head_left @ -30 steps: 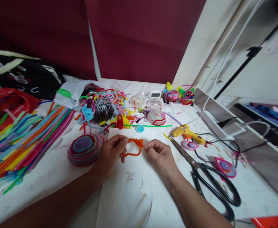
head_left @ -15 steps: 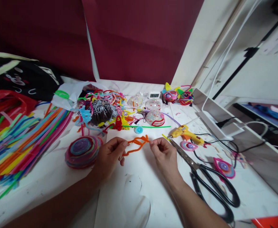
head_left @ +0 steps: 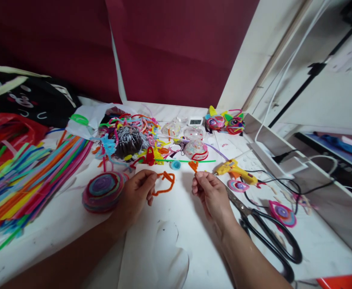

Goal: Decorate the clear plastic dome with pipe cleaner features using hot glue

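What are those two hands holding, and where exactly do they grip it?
The left hand pinches a bent orange pipe cleaner at its left end. The right hand pinches a short orange piece by its lower end.

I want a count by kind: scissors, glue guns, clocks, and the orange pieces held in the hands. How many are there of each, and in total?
Scissors: 1
Glue gun: 1
Clock: 1
Orange pieces: 2, the bent one in the left hand, the short one in the right hand
Total: 5
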Motion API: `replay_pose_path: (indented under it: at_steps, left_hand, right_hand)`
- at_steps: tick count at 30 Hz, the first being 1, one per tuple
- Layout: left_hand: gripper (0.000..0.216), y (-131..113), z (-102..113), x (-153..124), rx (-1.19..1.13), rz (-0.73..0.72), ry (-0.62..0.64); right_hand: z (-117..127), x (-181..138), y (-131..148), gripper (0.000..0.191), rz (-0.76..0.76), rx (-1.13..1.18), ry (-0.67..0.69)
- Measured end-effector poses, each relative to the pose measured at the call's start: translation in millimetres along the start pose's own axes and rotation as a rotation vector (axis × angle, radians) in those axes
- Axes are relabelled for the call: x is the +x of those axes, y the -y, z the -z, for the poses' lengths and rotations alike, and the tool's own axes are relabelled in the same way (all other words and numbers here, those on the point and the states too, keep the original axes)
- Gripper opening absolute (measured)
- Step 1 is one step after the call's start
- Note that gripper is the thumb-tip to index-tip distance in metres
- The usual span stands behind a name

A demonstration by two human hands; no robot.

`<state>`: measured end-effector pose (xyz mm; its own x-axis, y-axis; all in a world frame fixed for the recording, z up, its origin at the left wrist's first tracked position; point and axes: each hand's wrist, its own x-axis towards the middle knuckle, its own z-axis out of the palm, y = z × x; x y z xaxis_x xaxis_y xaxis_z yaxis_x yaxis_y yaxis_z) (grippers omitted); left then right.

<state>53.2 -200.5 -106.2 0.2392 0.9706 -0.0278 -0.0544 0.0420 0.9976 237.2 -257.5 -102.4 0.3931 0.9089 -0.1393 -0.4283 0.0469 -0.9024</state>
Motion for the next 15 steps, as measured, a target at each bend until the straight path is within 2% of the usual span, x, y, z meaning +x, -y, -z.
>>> replay_pose_path:
  at_steps: [6, 9, 11, 13, 15]
  left_hand:
    - [0.029, 2.7, -0.4, 3.0, 0.059, 0.007, 0.047]
    - [0.034, 3.5, 0.0, 2.3, 0.201, -0.002, 0.066]
    - [0.033, 3.5, 1.4, 1.8, 0.395, -0.095, 0.062]
    - [0.032, 1.8, 2.8, 0.3, 0.596, -0.265, 0.031]
    - [0.031, -1.8, 3.2, -3.0, 0.698, -0.419, 0.004]
  right_hand:
    - [-3.0, -4.0, 3.2, 0.034, -0.093, 0.040, 0.037]
    - [-4.0, -4.9, 1.9, 0.034, -0.096, 0.021, 0.055]
    - [-5.0, -5.3, 0.7, 0.033, -0.097, -0.001, 0.071]
    - [-6.2, -6.0, -0.1, 0.033, -0.116, -0.028, 0.097]
    - [-7.3, -7.2, -0.8, 0.032, -0.139, -0.062, 0.138]
